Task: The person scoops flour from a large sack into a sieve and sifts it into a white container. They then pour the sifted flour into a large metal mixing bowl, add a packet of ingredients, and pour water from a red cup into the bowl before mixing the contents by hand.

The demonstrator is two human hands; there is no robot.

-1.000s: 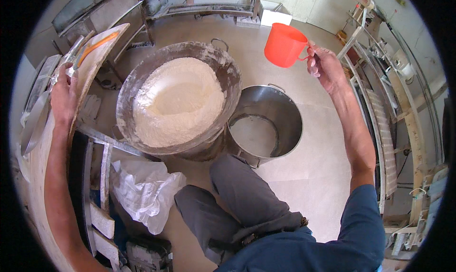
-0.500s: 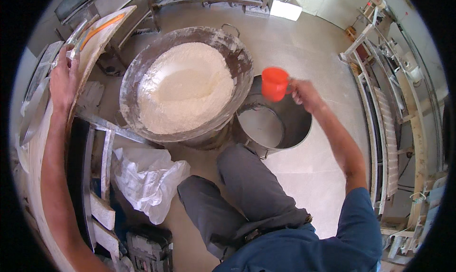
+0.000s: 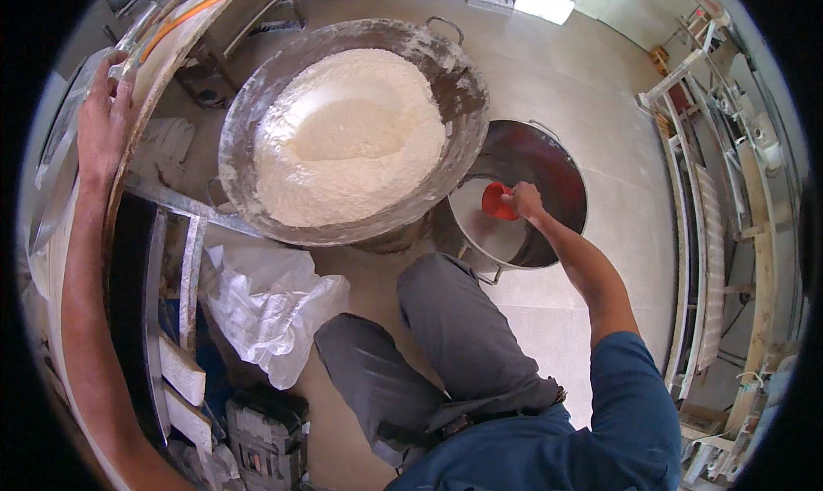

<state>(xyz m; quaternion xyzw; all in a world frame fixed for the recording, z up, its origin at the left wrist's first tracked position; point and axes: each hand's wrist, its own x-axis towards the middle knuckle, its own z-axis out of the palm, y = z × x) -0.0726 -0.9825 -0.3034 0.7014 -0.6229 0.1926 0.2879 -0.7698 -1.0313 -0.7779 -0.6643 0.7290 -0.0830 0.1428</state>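
Note:
My right hand [image 3: 525,201] is closed round the handle of a red plastic mug [image 3: 492,201], which is tilted down inside a tall metal pot [image 3: 561,170]. Pale liquid or powder covers the pot's bottom; I cannot make out which. Left of the pot stands a wide, crusted metal basin [image 3: 243,201] with a large mound of flour-like powder [image 3: 360,170], hollowed in the middle. At the far left, my left hand [image 3: 105,135] rests with fingers stretched out on the edge of a wooden worktop [image 3: 129,152]. Its fingertips lie beside a tool with an orange strip [image 3: 184,15].
A white plastic sack [image 3: 274,307] lies by my knees, below the basin. Near it stands a dark, dusty case [image 3: 267,435]. A rack [image 3: 686,200] lines the right side, and a white box [image 3: 545,4] sits at the back.
My right hand has lowered the red mug from above the pot's rim down into the pot. The view has shifted slightly; my left hand stays on the worktop edge.

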